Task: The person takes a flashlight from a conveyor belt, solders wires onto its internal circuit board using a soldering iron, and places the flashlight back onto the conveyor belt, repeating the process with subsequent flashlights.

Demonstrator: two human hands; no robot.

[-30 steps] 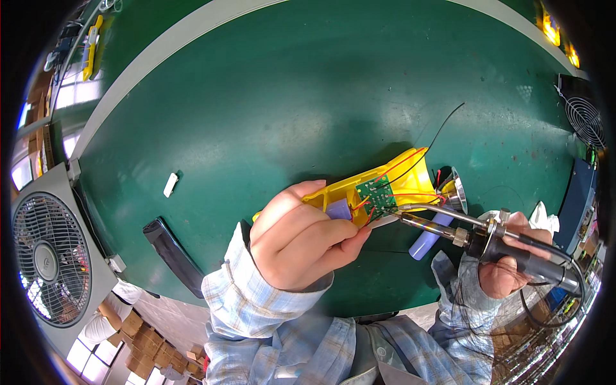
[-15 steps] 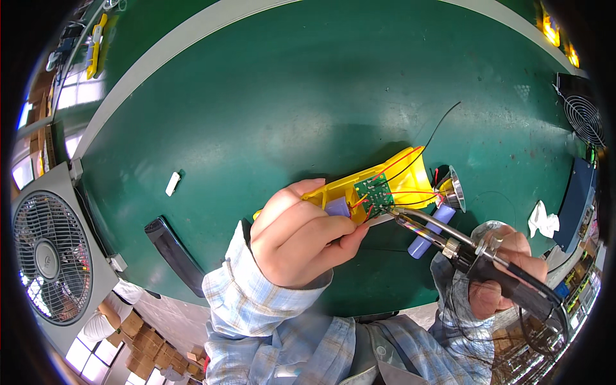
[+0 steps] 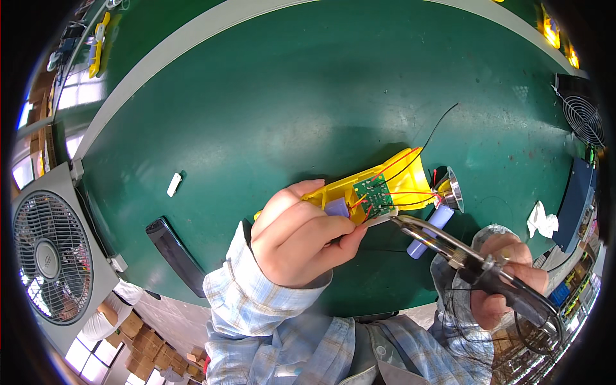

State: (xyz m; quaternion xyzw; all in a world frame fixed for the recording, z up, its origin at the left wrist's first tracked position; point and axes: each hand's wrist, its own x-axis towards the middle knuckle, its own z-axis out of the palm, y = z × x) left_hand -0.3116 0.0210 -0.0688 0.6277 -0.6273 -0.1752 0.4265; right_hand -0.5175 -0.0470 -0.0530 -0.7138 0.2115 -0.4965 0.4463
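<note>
Fingers of the left hand (image 3: 296,240) clasped around the yellow housing (image 3: 385,183), right hand (image 3: 507,282) gripping the soldering iron (image 3: 443,244).

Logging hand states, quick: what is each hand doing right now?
Left hand: closed on the yellow casing.
Right hand: closed on the soldering iron.
</note>
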